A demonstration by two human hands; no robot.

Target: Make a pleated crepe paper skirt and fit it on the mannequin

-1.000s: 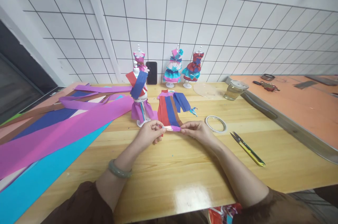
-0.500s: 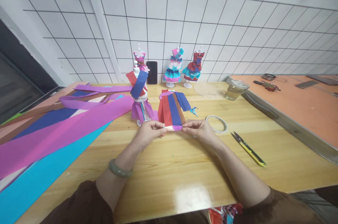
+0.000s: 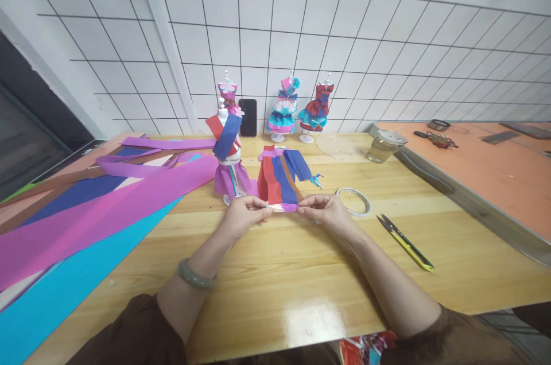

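Between my two hands stretches a narrow white-and-purple paper strip, held near the wooden tabletop. My left hand pinches its left end between thumb and fingers. The right end is pinched by my right hand. Just behind the strip lie red, blue and brown crepe paper pieces, with a separate blue piece at their right. Close to my left hand stands a small white mannequin with crossed red and blue bands and a purple skirt.
Long crepe paper strips cover the left side. Three dressed mannequins, one in blue and pink, stand by the tiled wall beside a phone. On the right are a tape roll, thread snips and a lidded glass.
Both hands keep their pinch on the strip and have hardly moved. The lower ends of the coloured paper behind it have shifted slightly to the right.
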